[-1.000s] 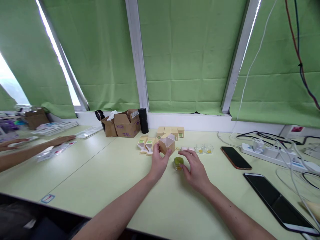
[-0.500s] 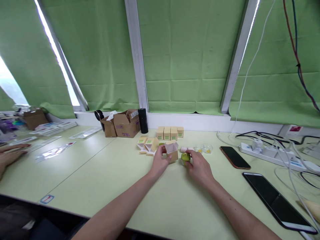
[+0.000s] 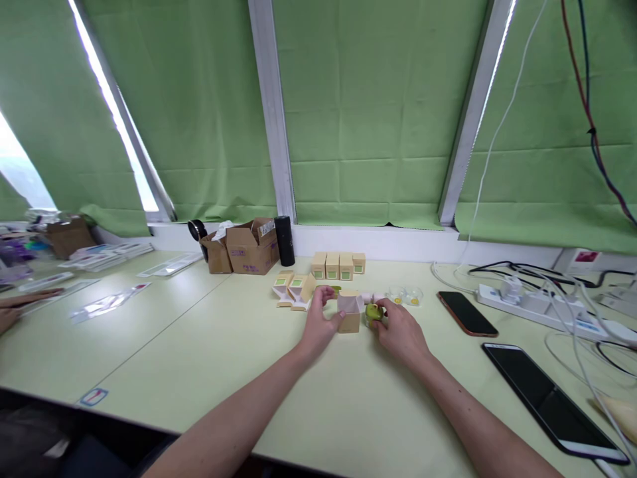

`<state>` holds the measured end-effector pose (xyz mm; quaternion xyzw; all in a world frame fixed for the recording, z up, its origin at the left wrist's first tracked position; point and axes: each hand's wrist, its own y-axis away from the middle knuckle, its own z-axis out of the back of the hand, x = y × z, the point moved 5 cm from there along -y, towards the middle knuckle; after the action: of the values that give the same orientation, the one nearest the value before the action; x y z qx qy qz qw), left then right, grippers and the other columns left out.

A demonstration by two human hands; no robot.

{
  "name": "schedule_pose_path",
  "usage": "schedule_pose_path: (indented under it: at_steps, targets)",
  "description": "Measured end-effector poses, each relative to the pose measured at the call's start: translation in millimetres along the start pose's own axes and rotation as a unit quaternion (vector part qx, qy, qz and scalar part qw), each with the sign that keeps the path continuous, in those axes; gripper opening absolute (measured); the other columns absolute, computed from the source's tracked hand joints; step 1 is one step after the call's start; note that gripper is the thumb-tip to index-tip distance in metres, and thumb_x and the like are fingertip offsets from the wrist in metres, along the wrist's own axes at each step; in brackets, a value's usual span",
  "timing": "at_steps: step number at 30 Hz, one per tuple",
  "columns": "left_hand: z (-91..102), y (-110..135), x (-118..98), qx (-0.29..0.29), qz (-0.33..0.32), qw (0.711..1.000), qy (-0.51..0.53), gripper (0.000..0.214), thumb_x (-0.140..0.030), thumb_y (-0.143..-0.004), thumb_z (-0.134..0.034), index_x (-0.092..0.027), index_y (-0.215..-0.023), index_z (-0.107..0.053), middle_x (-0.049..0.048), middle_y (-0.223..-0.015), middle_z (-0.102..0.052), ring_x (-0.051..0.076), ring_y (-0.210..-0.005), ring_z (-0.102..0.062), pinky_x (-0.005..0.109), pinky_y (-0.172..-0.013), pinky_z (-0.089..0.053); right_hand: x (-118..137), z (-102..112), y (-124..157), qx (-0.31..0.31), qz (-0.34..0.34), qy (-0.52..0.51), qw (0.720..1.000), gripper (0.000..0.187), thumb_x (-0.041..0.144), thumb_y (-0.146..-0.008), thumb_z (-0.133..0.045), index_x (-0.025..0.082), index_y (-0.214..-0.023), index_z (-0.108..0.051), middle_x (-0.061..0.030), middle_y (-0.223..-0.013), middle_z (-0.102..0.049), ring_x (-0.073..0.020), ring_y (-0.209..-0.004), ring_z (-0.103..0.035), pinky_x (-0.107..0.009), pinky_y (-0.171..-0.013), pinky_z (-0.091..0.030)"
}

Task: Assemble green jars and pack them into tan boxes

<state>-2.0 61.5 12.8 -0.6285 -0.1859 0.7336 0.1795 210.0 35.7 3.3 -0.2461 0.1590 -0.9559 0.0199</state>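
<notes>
Head: small boxes [image 3: 332, 267] behind open box [image 3: 349, 323] (phones [image 3: 468, 313] at right).

Green blinds [image 3: 365, 113] hang behind the table [image 3: 213, 358], where an open cardboard box [image 3: 253, 251] stands just beside a black cylinder [image 3: 284, 241]. On the right, a dark phone [image 3: 466, 313] and a larger black-screened device [image 3: 550, 398] lie near a white power strip [image 3: 490, 295] with cables [image 3: 592, 285] tangled about it. To the left, a clear plastic packet [image 3: 107, 304] lies flat, and a blue-edged sticker [image 3: 94, 397] sits near the table's front edge.
</notes>
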Motion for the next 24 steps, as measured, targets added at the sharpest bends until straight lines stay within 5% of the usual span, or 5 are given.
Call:
schedule_pose_path:
  at_steps: [6,15,20,24]
  targets:
    - [-0.8,-1,-12,0.032,-0.042,0.998,-0.042,0.012,-0.025,-0.085,-0.069,-0.022,-0.096,-0.073,0.0105,-0.129,-0.066,0.029,-0.130,-0.057,0.048,-0.113,-0.041,1,0,1,0.007,0.009,0.003,1.000,0.029,0.018,-0.088,-0.061,0.024,-0.116,-0.058,-0.0081,-0.103,-0.071,-0.0254,-0.096,-0.065,-0.028,-0.070,-0.038]
    - [-4.9,-2,0,0.032,0.037,0.999,-0.001,0.035,-0.035,-0.090,-0.067,-0.018,-0.121,-0.073,0.0121,-0.125,-0.073,0.027,-0.115,-0.067,0.043,-0.105,-0.049,-4,-2,-2,-0.015,0.014,-0.034,0.999,0.028,0.016,-0.085,-0.060,0.024,-0.112,-0.058,-0.0057,-0.100,-0.072,-0.0233,-0.087,-0.065,-0.029,-0.069,-0.038]
    - [-6.1,-1,7,0.050,0.093,0.992,0.072,0.046,-0.032,-0.084,-0.071,-0.015,-0.127,-0.070,0.0143,-0.125,-0.071,0.028,-0.115,-0.064,0.042,-0.105,-0.047,-4,12,-3,-0.099,0.021,-0.134,0.986,0.026,0.023,-0.086,-0.059,0.025,-0.112,-0.056,-0.0045,-0.103,-0.071,-0.0217,-0.082,-0.065,-0.033,-0.072,-0.046]
    - [-9.7,2,3,0.077,0.098,0.987,0.105,0.045,-0.030,-0.081,-0.073,-0.016,-0.125,-0.073,0.0127,-0.124,-0.072,0.028,-0.117,-0.063,0.041,-0.106,-0.046,3,34,3,-0.196,0.044,-0.244,0.949,0.030,0.032,-0.086,-0.064,0.024,-0.114,-0.058,-0.0065,-0.105,-0.070,-0.0223,-0.082,-0.065,-0.038,-0.076,-0.052]
